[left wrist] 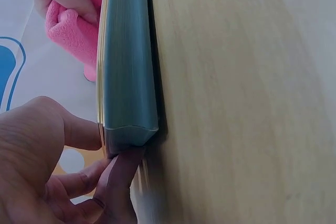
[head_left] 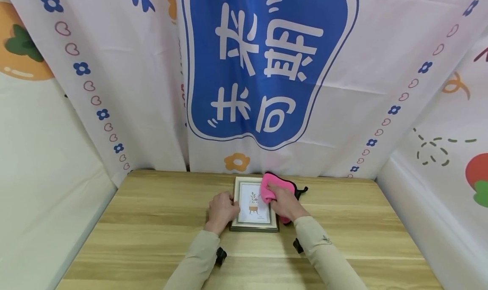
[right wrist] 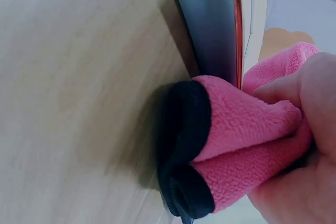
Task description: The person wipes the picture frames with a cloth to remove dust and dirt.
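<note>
A picture frame (head_left: pixel 253 227) with a pale border lies face up on the wooden table, showing a drawing of a potted plant (head_left: pixel 253 204). My left hand (head_left: pixel 222 210) grips its left edge, thumb on the front and fingers at the side; in the left wrist view the fingers (left wrist: pixel 118 187) reach under the frame's edge. A pink fleecy cloth (head_left: pixel 268 195) with black trim is bunched in my right hand (head_left: pixel 284 202), against the frame's upper right part. In the right wrist view the cloth (right wrist: pixel 247 124) hangs in folds beside the frame's side (right wrist: pixel 210 30).
The wooden table (head_left: pixel 152 222) stretches out on both sides of the frame. Behind it hangs a printed curtain (head_left: pixel 152 91) with a blue panel. White side walls (head_left: pixel 419 205) border the table. Black straps (head_left: pixel 221 255) sit at both wrists.
</note>
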Action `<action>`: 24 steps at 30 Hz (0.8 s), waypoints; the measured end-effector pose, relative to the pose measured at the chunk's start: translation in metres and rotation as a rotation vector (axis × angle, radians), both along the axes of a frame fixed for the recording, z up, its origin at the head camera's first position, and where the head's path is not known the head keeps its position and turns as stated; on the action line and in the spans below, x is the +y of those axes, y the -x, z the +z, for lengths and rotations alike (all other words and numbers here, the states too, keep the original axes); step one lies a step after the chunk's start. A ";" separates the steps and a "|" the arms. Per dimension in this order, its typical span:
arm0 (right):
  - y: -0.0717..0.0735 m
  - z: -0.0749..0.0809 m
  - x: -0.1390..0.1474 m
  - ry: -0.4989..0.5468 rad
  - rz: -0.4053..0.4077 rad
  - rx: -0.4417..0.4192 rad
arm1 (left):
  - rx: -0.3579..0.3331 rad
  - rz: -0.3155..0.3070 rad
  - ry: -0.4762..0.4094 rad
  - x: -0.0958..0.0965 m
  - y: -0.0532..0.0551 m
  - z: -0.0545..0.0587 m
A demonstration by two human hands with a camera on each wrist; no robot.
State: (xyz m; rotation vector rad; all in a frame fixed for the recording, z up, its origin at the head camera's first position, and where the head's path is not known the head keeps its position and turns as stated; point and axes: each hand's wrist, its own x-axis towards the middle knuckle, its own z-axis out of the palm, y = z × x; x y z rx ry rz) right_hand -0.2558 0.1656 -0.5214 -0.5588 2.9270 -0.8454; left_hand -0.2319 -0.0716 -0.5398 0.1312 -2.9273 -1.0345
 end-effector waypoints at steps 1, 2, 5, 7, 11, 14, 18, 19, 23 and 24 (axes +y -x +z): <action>-0.001 0.000 0.000 -0.005 0.001 0.000 | -0.004 0.000 -0.003 0.000 0.000 0.000; -0.002 0.000 0.001 -0.013 0.001 -0.005 | -0.007 0.003 -0.005 0.000 0.000 0.000; -0.007 0.000 0.002 -0.015 0.010 -0.027 | -0.023 0.018 -0.005 0.000 -0.001 0.001; -0.011 0.000 0.003 -0.018 0.013 -0.026 | -0.030 0.022 -0.006 0.001 -0.001 0.002; -0.018 0.000 0.006 -0.019 0.013 -0.010 | -0.024 0.006 -0.009 0.002 -0.001 0.002; -0.022 0.001 0.007 -0.009 0.016 0.004 | -0.011 -0.002 -0.011 0.002 0.000 0.001; -0.028 0.001 0.008 -0.001 0.028 0.022 | 0.010 -0.015 -0.017 0.002 0.001 0.001; -0.030 0.002 0.008 0.002 0.029 0.023 | 0.011 -0.016 -0.019 0.001 0.001 0.000; -0.036 0.002 0.008 0.013 0.038 0.031 | 0.007 -0.013 -0.022 0.000 0.001 -0.001; -0.038 0.002 0.009 0.018 0.037 0.027 | 0.006 -0.014 -0.022 0.000 0.001 0.000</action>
